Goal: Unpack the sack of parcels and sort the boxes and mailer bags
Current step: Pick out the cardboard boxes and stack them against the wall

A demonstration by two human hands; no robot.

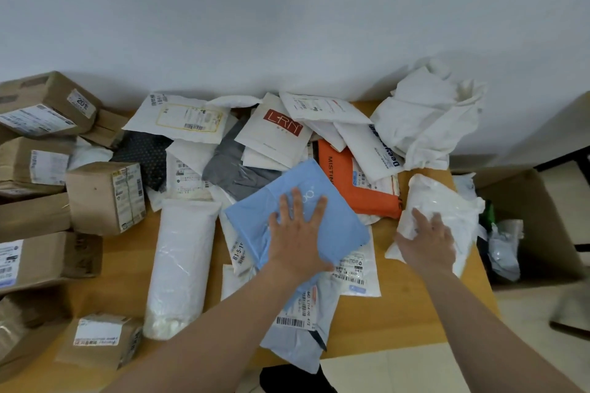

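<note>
- Mailer bags point(271, 131) heaped across the table's point(412, 313) middle and far edge; cardboard boxes point(105, 198) grouped along its left edge.
- Left hand point(298, 233) spread flat on a blue mailer point(287, 188), clamped on nothing.
- Right hand point(426, 239) spread over a white bag point(447, 198) near the right edge.
- Emptied-looking sack point(427, 118) crumpled at the far right corner.
- Unpacking seemingly finished; sorting well along, bags left untidy.

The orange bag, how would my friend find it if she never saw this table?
Start at the wooden table and look to the heap of mailer bags at its middle. Just right of the blue bag under the left hand lies the orange bag, the only bright orange one among white and grey.
</note>
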